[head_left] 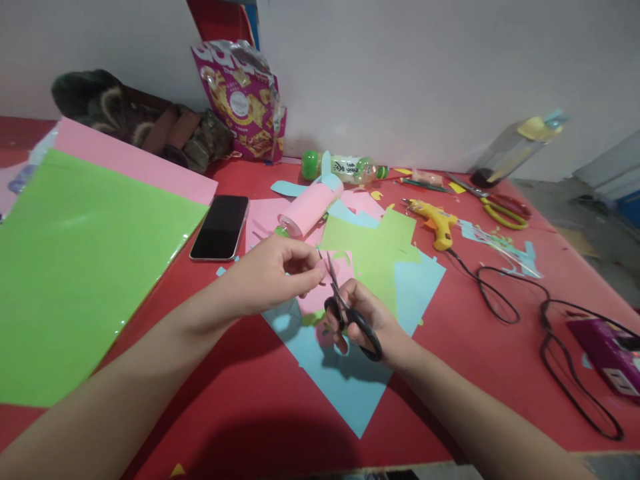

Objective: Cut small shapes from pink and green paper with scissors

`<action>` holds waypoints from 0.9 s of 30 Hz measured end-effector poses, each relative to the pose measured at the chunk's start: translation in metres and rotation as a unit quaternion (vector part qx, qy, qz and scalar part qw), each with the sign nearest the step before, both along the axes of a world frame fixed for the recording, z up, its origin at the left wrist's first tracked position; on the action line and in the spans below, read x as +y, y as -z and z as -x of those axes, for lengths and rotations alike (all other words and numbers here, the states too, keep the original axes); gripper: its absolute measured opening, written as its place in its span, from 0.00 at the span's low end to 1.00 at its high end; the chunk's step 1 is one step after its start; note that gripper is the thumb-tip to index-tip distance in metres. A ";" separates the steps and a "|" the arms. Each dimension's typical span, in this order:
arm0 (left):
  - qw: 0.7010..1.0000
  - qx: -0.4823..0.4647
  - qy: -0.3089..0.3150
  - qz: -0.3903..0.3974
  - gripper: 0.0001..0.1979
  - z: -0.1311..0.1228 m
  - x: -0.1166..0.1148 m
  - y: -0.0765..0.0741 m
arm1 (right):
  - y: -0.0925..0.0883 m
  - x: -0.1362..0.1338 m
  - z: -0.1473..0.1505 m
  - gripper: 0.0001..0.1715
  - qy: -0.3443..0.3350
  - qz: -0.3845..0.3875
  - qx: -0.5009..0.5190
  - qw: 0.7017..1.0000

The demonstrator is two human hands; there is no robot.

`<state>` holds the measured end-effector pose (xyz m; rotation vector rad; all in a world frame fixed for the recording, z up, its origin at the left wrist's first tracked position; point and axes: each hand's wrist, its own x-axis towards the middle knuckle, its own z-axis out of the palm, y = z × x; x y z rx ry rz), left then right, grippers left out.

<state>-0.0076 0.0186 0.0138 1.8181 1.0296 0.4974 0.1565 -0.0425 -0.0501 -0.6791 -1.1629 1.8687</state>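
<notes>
My right hand point(367, 319) grips black-handled scissors point(345, 308), blades pointing up and away. My left hand point(277, 270) pinches a small pink paper piece point(320, 270) at the scissor blades, fingers closed on it. Beneath both hands lie a pink sheet point(320, 297), a light blue sheet point(350, 383) and a green sheet point(373, 250) on the red table point(250, 400). A bottle wrapped in pink paper point(310, 208) lies just beyond the hands.
Large green point(75, 267) and pink point(130, 160) sheets lie at left, a black phone point(221, 227) beside them. A yellow glue gun point(436, 220) with black cord point(500, 300), yellow-handled scissors point(500, 208), a green-capped bottle point(345, 167) and a snack bag point(245, 100) sit farther back.
</notes>
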 end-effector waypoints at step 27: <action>0.996 -0.062 -0.041 0.049 0.12 -0.009 -0.008 0.011 | 0.002 0.002 0.000 0.23 0.011 -0.015 -0.005 1.000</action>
